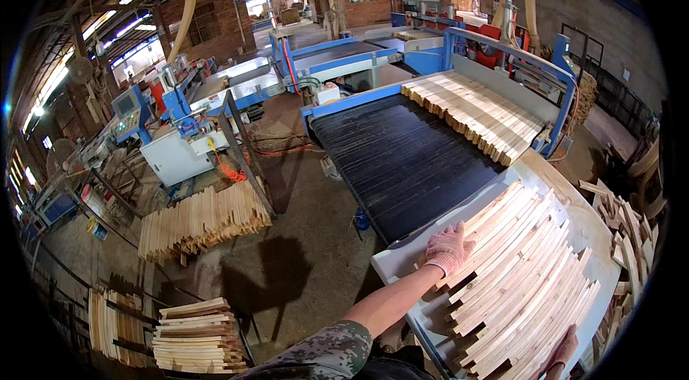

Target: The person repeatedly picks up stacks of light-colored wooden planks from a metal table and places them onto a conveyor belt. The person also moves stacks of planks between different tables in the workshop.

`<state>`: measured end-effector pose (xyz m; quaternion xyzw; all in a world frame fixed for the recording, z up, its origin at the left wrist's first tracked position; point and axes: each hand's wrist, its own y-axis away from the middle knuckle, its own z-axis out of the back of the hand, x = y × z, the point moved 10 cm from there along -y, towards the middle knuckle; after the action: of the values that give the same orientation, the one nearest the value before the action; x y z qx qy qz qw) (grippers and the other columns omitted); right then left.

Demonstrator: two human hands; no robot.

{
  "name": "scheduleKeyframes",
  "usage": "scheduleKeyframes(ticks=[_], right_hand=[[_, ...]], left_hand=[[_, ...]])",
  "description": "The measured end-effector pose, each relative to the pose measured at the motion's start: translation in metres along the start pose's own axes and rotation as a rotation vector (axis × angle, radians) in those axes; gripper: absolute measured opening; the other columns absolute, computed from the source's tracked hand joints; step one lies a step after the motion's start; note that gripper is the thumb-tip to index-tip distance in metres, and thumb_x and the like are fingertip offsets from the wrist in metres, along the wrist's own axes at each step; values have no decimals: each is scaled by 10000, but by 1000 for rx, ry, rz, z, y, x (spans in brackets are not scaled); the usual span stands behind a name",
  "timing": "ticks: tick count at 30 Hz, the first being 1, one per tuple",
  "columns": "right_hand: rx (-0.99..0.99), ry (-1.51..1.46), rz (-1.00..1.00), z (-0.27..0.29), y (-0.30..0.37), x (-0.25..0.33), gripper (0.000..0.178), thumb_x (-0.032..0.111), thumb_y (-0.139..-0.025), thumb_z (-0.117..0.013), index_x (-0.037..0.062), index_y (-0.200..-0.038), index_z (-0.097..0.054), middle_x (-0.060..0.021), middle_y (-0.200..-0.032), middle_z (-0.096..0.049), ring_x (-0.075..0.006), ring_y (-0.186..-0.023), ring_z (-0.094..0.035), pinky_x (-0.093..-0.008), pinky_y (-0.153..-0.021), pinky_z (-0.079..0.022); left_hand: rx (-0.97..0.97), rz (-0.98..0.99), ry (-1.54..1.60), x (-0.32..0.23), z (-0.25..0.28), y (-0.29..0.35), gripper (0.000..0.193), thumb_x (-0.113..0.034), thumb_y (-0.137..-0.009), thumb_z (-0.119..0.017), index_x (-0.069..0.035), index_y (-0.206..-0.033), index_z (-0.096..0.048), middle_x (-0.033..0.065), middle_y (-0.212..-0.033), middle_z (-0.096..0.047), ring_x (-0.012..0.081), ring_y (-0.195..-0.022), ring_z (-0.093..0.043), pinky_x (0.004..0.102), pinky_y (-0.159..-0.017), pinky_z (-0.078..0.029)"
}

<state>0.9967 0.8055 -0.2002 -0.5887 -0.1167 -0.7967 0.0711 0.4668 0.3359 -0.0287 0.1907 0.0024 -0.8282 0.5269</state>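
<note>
Pale wooden strips lie side by side in a ragged-ended layer on a light grey work table. My left hand, in a pinkish knit glove, is at the left edge of the layer, its bent fingers closed over the outermost strips. Down at the lower right, my right hand wears a similar glove and lies against the near right side of the strips. Its fingers look stretched out along that side, though part of the hand is cut off by the picture's dark rim.
Beyond the table, a black slatted bed in a blue frame carries another row of strips. Stacked strips stand at left, with more bundles below. A control panel stands farther left. Offcuts pile up at right.
</note>
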Motion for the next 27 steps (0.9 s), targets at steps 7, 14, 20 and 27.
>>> scheduleKeyframes(ticks=[7,14,20,27], right_hand=[[-9,-18,-7,-4,7,7,652,597,-1043,-611,-40,-940,-705,-108,-856,-702,-206,-753,-619,-398,-725,-503],[-40,22,0,4,10,11,606,585,-1044,-624,11,-851,-663,-19,-777,-600,-158,-718,-504,-377,-672,-431],[-60,-28,18,-6,12,11,585,574,-1043,-637,61,-765,-604,40,-735,-507,-125,-698,-433,-378,-644,-370],[-5,-122,20,-10,13,8,551,561,-1043,-646,43,-858,-675,15,-786,-584,-134,-731,-484,-353,-682,-415]], left_hand=[[-2,-3,-30,0,-3,-4,823,-669,-1064,-437,-179,-1705,-274,156,-1582,-507,335,-1366,-594,506,-1130,-474],[-5,2,-22,-3,1,1,826,-667,-1053,-463,-169,-1693,-307,158,-1534,-550,321,-1388,-573,474,-1142,-463],[-89,-14,-48,3,-6,-8,832,-662,-1039,-475,-143,-1674,-330,157,-1494,-589,302,-1329,-630,491,-1065,-510],[-44,2,-29,2,-5,-6,834,-677,-1036,-491,-174,-1679,-322,163,-1511,-566,317,-1357,-605,475,-1104,-495]])
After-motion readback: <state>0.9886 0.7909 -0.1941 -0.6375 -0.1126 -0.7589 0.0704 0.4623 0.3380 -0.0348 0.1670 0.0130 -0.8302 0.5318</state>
